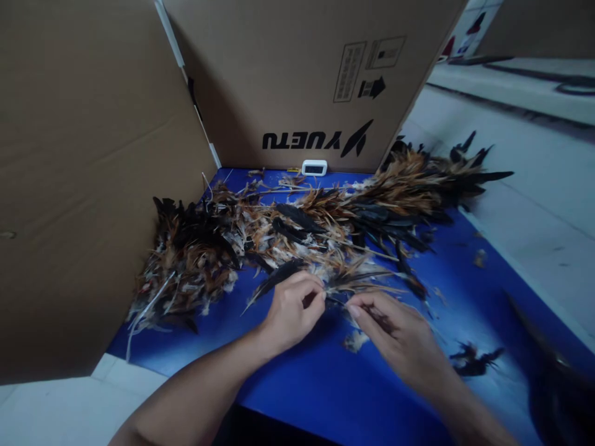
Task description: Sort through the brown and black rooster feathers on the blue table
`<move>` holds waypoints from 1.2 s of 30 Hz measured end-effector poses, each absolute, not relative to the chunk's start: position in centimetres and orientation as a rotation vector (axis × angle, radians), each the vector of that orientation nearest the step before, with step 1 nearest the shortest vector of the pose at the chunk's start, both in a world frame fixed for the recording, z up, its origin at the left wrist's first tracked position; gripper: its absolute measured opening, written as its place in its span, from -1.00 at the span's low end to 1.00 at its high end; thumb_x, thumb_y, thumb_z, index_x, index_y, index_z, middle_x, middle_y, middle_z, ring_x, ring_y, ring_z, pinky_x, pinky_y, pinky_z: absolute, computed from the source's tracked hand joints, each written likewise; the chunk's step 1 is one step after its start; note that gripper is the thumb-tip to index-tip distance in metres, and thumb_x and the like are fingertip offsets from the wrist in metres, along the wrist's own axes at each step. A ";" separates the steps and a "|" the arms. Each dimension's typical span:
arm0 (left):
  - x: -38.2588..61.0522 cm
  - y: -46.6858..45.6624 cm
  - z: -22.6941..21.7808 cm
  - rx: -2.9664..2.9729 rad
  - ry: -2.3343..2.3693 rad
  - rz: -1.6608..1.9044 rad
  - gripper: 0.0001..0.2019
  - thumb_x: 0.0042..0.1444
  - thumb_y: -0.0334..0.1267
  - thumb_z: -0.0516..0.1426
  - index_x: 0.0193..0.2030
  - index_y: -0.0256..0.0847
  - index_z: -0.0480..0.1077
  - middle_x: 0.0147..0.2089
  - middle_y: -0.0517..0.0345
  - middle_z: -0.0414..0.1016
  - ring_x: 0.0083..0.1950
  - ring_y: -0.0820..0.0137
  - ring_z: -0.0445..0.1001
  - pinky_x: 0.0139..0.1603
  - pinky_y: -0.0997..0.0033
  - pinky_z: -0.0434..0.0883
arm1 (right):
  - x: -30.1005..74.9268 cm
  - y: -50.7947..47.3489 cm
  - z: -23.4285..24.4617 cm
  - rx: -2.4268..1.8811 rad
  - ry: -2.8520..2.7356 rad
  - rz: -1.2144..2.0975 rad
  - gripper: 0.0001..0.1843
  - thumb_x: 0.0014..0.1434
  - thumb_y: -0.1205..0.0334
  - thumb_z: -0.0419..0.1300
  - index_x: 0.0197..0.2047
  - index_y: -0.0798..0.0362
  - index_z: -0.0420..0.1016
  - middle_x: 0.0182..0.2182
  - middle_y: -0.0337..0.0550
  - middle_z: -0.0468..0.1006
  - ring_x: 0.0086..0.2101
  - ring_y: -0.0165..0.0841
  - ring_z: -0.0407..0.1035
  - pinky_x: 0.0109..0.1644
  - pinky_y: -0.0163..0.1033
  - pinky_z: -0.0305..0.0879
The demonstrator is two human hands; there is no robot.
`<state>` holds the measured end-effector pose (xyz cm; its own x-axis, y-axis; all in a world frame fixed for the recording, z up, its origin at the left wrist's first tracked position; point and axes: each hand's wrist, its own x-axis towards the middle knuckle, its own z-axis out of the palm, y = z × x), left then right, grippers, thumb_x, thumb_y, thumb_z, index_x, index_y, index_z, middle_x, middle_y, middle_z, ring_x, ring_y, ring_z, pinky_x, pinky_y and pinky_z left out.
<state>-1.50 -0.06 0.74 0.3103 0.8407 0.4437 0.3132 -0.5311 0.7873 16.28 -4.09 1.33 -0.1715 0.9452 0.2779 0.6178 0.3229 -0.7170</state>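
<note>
A long heap of black, brown and white feathers lies across a blue mat. My left hand is at the near edge of the heap, its fingers pinched on a small bunch of dark feathers. My right hand meets it from the right, fingertips closed on the stems of the same bunch. Both forearms come in from the bottom of the view.
Tall cardboard walls stand at the left and back. A small white digital device rests at the back wall's foot. Loose feathers lie on the mat at right. Beyond the mat's right edge is a pale floor.
</note>
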 end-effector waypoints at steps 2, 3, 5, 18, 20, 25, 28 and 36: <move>-1.5 -0.2 0.5 2.119 0.974 1.155 -0.87 0.07 -0.47 0.03 -0.41 -0.29 0.38 -0.32 0.05 0.44 -0.27 0.42 0.40 -0.23 0.44 0.36 | 16.4 -4.1 1.3 -1.280 -1.977 0.330 -0.89 0.22 0.27 0.05 -0.28 0.01 0.39 -0.42 -0.20 0.44 -0.40 -0.37 0.36 -0.31 -0.26 0.28; -1.4 -0.2 0.3 2.171 0.951 1.134 -0.87 0.08 -0.47 0.02 -0.40 -0.29 0.37 -0.32 0.04 0.43 -0.28 0.43 0.40 -0.25 0.45 0.36 | 16.5 -4.1 1.4 -1.228 -2.009 0.220 -0.89 0.22 0.30 0.05 -0.26 0.02 0.40 -0.38 -0.17 0.45 -0.34 -0.35 0.37 -0.23 -0.23 0.28; -1.4 -0.3 -0.1 2.263 0.916 1.089 -0.86 0.09 -0.49 0.00 -0.38 -0.29 0.36 -0.31 0.03 0.42 -0.29 0.43 0.39 -0.27 0.46 0.36 | 16.6 -4.1 1.4 -1.159 -2.045 0.061 -0.88 0.21 0.36 0.06 -0.24 0.04 0.40 -0.34 -0.12 0.45 -0.25 -0.30 0.36 -0.14 -0.17 0.27; -2.0 0.5 0.2 2.388 0.593 0.962 -0.85 0.11 -0.45 -0.03 -0.38 -0.29 0.35 -0.33 0.02 0.42 -0.29 0.43 0.39 -0.25 0.45 0.38 | 16.9 -1.9 3.0 -1.163 -2.084 0.119 -0.85 0.23 0.30 0.04 -0.30 0.04 0.43 -0.34 -0.11 0.47 -0.24 -0.26 0.30 -0.14 -0.10 0.17; -2.1 0.6 0.5 2.319 0.541 0.984 -0.86 0.10 -0.43 -0.01 -0.40 -0.29 0.35 -0.33 0.01 0.43 -0.29 0.43 0.39 -0.24 0.45 0.38 | 17.0 -1.2 3.1 -1.180 -2.066 0.286 -0.84 0.23 0.25 0.05 -0.32 0.02 0.43 -0.35 -0.13 0.47 -0.23 -0.27 0.31 -0.14 -0.13 0.20; -2.3 0.8 1.4 2.137 0.505 1.027 -0.86 0.08 -0.38 0.04 -0.46 -0.28 0.36 -0.37 0.01 0.45 -0.32 0.41 0.41 -0.23 0.44 0.37 | 17.1 0.6 3.4 -1.140 -2.039 0.619 -0.81 0.19 0.15 0.11 -0.39 0.00 0.48 -0.25 -0.13 0.48 -0.14 -0.27 0.32 -0.01 -0.12 0.19; -2.5 0.9 1.9 2.018 0.521 1.051 -0.85 0.06 -0.35 0.08 -0.50 -0.29 0.37 -0.38 0.01 0.46 -0.33 0.40 0.42 -0.23 0.42 0.37 | 17.1 1.6 3.8 -1.064 -2.051 0.805 -0.78 0.17 0.10 0.12 -0.39 0.00 0.51 -0.18 -0.12 0.47 -0.09 -0.26 0.31 0.04 -0.12 0.17; -2.9 2.0 1.0 1.673 0.815 1.209 -0.81 0.02 -0.25 0.16 -0.53 -0.30 0.42 -0.33 0.00 0.48 -0.30 0.39 0.45 -0.25 0.42 0.38 | 16.3 1.6 1.3 -1.143 -1.785 1.176 -0.68 0.09 -0.03 0.15 -0.43 0.07 0.50 -0.49 -0.14 0.50 -0.43 -0.32 0.36 -0.32 -0.23 0.31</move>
